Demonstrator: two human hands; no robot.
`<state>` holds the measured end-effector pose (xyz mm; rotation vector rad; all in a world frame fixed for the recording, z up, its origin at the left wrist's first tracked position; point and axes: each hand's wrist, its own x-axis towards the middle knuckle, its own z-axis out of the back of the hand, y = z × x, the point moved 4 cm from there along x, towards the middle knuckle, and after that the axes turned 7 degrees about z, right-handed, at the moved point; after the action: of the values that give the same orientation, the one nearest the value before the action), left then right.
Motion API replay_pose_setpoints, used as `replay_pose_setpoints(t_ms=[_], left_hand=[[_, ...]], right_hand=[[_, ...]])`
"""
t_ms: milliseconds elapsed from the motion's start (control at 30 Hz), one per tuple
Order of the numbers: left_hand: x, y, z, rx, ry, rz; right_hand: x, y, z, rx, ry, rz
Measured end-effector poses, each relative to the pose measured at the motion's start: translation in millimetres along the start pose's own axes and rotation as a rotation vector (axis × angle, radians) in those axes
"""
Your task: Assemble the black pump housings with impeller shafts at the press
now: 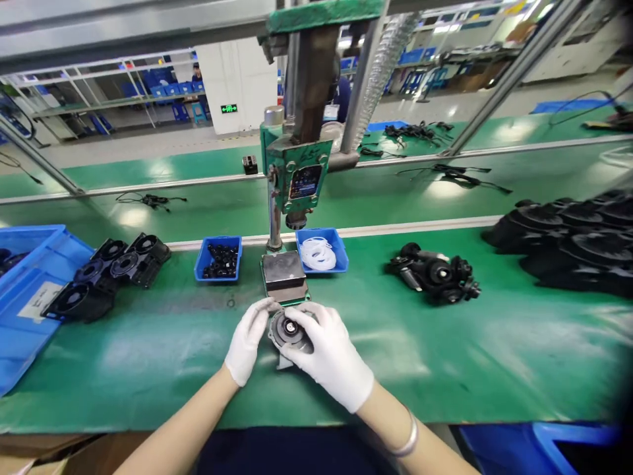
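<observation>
Both my hands wear white gloves and meet at a round dark-grey motor housing [281,333] in front of the press. My left hand [248,336] has its fingers closed against the housing's left rim. Over the right side of the housing curls my right hand [326,346], with its thumb and fingers around the black hub [291,326] at the centre. A pale flap of the housing shows at its lower edge. Just beyond my fingertips lies the metal block [284,269] on the press base, below the press head [297,221].
A blue bin of small black parts [217,260] and one of white rings [319,254] flank the press column. Black housings [123,264] and a large blue crate [34,284] are at left. Black motor assemblies [438,272] and stacked black covers [578,237] lie at right.
</observation>
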<state>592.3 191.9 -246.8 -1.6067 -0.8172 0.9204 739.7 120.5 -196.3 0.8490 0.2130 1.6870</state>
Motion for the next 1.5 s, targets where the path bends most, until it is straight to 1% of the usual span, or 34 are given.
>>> replay_pose_setpoints(t_ms=[33, 100, 133, 167, 233, 333, 467, 633, 800, 933, 1033, 1167, 1333, 1400, 1500], left_hand=[[-5, 0, -1.7, 0.027, 0.085, -0.032], [-14, -1, -8.9, 0.127, 0.247, -0.105], [-18, -1, -12.7, 0.181, 0.290, -0.130], [-20, 0, -16.1, 0.226, 0.303, -0.146], [-21, 1, -21.3, 0.279, 0.277, -0.166], [-20, 1, -26.4, 0.342, 0.214, -0.249], [-20, -1, -29.4, 0.403, 0.171, -0.356], [-21, 0, -30.8, 0.454, 0.198, -0.375], [-20, 3, -29.8, 0.490, 0.163, -0.401], [-17, -2, -32.0, 0.533, 0.144, -0.436], [-14, -8, -34.1, 0.508, 0.152, -0.438], [-11, -9, -34.4, 0.439, 0.149, -0.382], [-16, -4, -34.5, 0.457, 0.111, -0.426], [-17, 1, -34.5, 0.460, 0.106, -0.415], [-17, 9, -33.9, 0.464, 0.096, -0.392]], right_hand=[[-1, -5, 0, 0.047, -0.025, 0.010], [-3, -11, -4, 0.204, -0.001, -0.016], [-3, -14, -6, 0.290, 0.036, -0.051], [-3, -16, -9, 0.365, 0.067, -0.097], [-4, -19, -13, 0.467, 0.085, -0.179], [-3, -21, -17, 0.512, 0.084, -0.214], [-3, -19, -19, 0.469, 0.085, -0.234], [-3, -17, -20, 0.385, 0.056, -0.267], [1, -19, -18, 0.392, 0.146, -0.263], [10, -23, -13, 0.374, 0.230, -0.264], [18, -28, -10, 0.393, 0.319, -0.205], [28, -35, -8, 0.428, 0.437, -0.080], [40, -39, -5, 0.445, 0.566, 0.032], [40, -38, -5, 0.447, 0.570, 0.048], [30, -33, -7, 0.365, 0.477, 0.049]])
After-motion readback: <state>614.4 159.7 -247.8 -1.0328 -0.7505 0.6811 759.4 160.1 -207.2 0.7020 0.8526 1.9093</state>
